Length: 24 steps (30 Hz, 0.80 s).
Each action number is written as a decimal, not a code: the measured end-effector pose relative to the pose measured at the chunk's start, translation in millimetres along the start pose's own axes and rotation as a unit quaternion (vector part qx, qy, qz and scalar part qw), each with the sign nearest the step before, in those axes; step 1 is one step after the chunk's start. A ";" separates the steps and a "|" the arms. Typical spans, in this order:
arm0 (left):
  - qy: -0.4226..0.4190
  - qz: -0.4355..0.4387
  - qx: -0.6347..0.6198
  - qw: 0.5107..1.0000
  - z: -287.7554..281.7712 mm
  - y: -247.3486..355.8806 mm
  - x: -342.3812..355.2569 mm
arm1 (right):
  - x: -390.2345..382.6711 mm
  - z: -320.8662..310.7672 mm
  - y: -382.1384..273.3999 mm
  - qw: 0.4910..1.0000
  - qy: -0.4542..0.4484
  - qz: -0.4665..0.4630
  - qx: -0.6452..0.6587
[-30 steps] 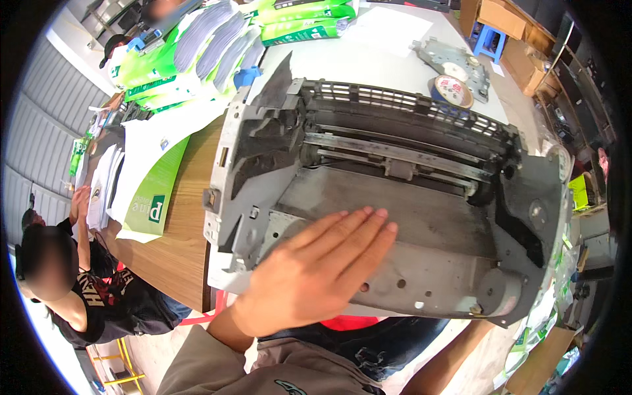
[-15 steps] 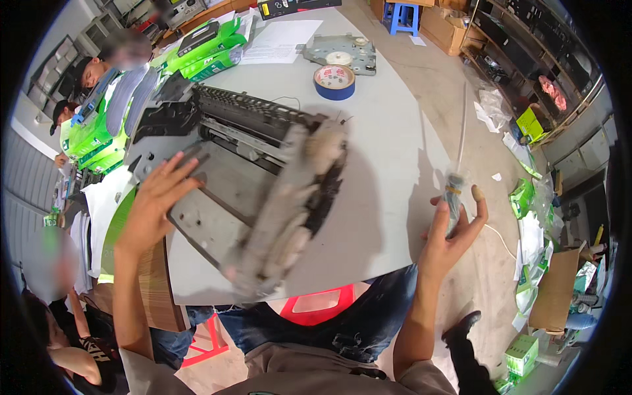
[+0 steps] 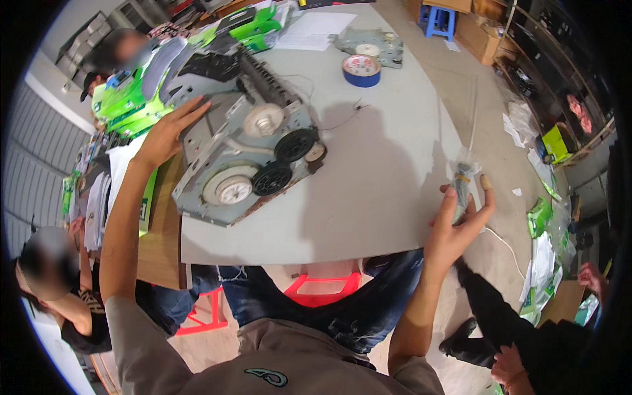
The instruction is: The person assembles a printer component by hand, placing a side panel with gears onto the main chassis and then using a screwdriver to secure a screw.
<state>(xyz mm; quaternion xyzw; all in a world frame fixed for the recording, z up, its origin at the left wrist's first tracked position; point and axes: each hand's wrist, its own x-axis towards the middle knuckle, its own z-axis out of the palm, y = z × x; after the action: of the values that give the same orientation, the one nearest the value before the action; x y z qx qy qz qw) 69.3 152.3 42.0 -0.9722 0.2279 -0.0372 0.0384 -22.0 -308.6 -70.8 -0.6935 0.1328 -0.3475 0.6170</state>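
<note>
A grey printer chassis (image 3: pixel 227 148) stands on the table with its gear side turned up toward me. White gears (image 3: pixel 236 187) and black gears (image 3: pixel 294 145) show on that side. My left hand (image 3: pixel 164 139) rests on the chassis's left metal edge, fingers stretched out. Past the table's right edge, my right hand (image 3: pixel 457 227) is closed around the handle of a long-shafted screwdriver (image 3: pixel 462 184). Its thin shaft points away from me, and the handle looks wrapped in clear plastic with a yellowish band.
Beyond the chassis lie a blue tape roll (image 3: pixel 361 71), a metal plate with a white gear (image 3: pixel 372 48) and paper sheets (image 3: pixel 316 30). Green paper packs (image 3: pixel 128 105) are stacked at left. Other people sit at left; a person in dark trousers (image 3: pixel 497 299) is at right.
The chassis has turned and tipped, bringing its gear side into view, and lies farther from the near edge. My right hand still holds the screwdriver. A person has come in at right.
</note>
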 end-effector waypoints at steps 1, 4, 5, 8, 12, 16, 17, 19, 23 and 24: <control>-0.001 0.004 0.021 1.000 -1.7 -0.1 -1.3 | 0.8 -0.8 1.6 1.000 0.008 -0.006 -0.009; 0.012 -0.032 -0.036 0.999 -10.4 8.7 -15.7 | -1.6 -1.3 -2.9 1.000 0.002 0.005 -0.011; 0.006 -0.045 -0.029 0.999 -11.6 5.2 -22.5 | -2.3 -2.2 -4.0 1.000 -0.007 0.016 -0.013; 0.020 -0.058 -0.011 0.998 -12.9 2.6 -45.7 | -2.4 -4.5 -0.3 0.999 -0.028 0.004 -0.030; 0.062 -0.068 -0.019 0.996 -19.8 23.2 -64.6 | -0.9 -10.5 4.6 0.994 -0.080 -0.018 -0.068; 0.162 -0.089 -0.053 0.981 -10.0 62.3 -85.3 | -0.9 -20.2 10.3 0.973 -0.152 -0.110 -0.132; 0.178 -0.109 -0.059 0.976 -4.4 72.7 -90.7 | -2.9 -20.1 9.3 0.973 -0.157 -0.096 -0.139; 0.219 -0.112 -0.075 0.966 7.5 86.5 -99.0 | -2.3 -21.0 11.3 0.965 -0.179 -0.137 -0.136; 0.281 -0.136 -0.180 0.933 41.3 101.2 -106.4 | -2.0 -25.1 3.9 0.947 -0.236 -0.170 -0.138; 0.286 -0.137 -0.183 0.931 45.6 102.9 -107.8 | -1.0 -26.1 3.4 0.939 -0.250 -0.188 -0.144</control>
<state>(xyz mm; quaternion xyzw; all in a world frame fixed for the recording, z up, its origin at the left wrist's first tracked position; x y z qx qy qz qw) -68.2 111.1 -18.7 -0.9323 0.0966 -0.2763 -0.2125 -38.8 -328.7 -74.5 -0.8516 -0.1101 -0.2502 0.4472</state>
